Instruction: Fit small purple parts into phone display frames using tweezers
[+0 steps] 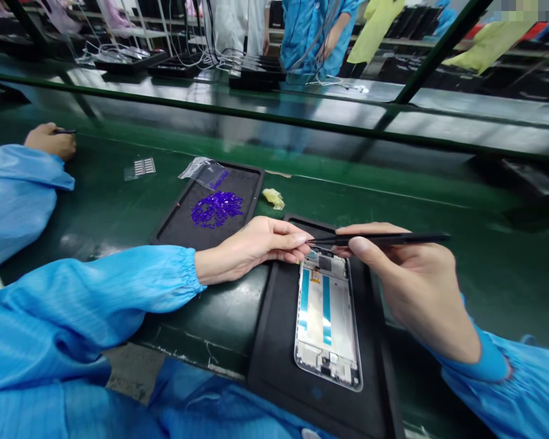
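Observation:
Black tweezers (388, 238) are held in my right hand (416, 280), their tips pointing left. Those tips meet the fingertips of my left hand (251, 244), which is closed in a pinch; whatever sits between the fingers is too small to name. Just below both hands lies an opened phone frame (343, 305) with two blue strips and a small orange flex part. A black tray (279, 329) carries the phone. My left fingertips hover over the phone's top end and hide its upper left corner.
Another black tray (178, 222) holds a heap of small purple pieces (217, 209) and a clear plastic bag (205, 172). Nearby are a crumpled yellowish scrap (273, 198) and a label sheet (144, 166). A co-worker's hand (50, 140) is at left; a green rail (256, 113) crosses behind.

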`<state>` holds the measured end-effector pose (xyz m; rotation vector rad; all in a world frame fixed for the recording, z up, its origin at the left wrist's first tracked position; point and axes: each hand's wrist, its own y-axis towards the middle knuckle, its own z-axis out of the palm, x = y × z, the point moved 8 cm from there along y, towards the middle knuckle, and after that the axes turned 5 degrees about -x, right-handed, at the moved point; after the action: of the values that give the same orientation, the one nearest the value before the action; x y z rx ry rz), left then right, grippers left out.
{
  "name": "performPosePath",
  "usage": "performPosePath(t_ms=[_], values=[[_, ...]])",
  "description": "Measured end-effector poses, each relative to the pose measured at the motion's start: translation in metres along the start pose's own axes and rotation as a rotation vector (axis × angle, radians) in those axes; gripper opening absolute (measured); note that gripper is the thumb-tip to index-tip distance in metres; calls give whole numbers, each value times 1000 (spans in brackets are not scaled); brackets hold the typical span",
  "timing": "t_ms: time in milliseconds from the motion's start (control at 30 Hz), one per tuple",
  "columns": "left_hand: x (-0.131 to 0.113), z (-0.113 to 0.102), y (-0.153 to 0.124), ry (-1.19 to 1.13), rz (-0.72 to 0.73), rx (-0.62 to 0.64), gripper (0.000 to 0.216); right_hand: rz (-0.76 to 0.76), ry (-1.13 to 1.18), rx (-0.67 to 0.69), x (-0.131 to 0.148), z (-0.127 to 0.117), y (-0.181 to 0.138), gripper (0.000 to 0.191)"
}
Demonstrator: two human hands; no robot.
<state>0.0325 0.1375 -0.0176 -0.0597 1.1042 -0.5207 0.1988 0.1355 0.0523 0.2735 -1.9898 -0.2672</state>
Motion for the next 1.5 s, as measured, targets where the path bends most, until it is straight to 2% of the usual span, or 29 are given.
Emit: performPosePath(t_ms=[333, 467, 533, 633, 700, 800, 867, 967, 1100, 1200, 1300, 1367, 1500], values=[[2, 1, -1, 1, -8, -14, 17, 21, 39, 11, -2, 2, -1, 17], [1, 1, 1, 50, 1, -6, 21, 136, 208, 9, -14, 4, 2, 19], [-1, -1, 1, 155, 39, -18, 28, 225, 295, 11, -22, 4, 6, 21], [-9, 9, -6, 533, 253, 20, 29, 317, 385, 26, -32, 2, 14, 21], [-9, 35, -24, 896, 483, 216, 27, 342, 407, 29, -37, -2, 19, 22], [13, 71, -63, 1313, 763, 599, 31, 361, 403, 28, -46, -7, 24, 25], [24, 78, -79, 1464, 836, 686, 39, 356, 379, 23, -51, -8, 25, 26], [30, 77, -83, 1601, 873, 631, 45, 321, 294, 28, -56, -8, 24, 28], [34, 76, -81, 1743, 1023, 544, 45, 289, 169, 96, -60, -1, 21, 27], [33, 79, -84, 1837, 1217, 480, 46, 270, 131, 124, -60, -1, 21, 24], [24, 84, -97, 1823, 1536, 445, 47, 213, 75, 141, -55, -2, 21, 25], [17, 86, -106, 1787, 1696, 449, 46, 147, 16, 155, -50, -2, 21, 27], [5, 87, -111, 1763, 1773, 420, 45, 18, -91, 192, -39, -1, 19, 31]])
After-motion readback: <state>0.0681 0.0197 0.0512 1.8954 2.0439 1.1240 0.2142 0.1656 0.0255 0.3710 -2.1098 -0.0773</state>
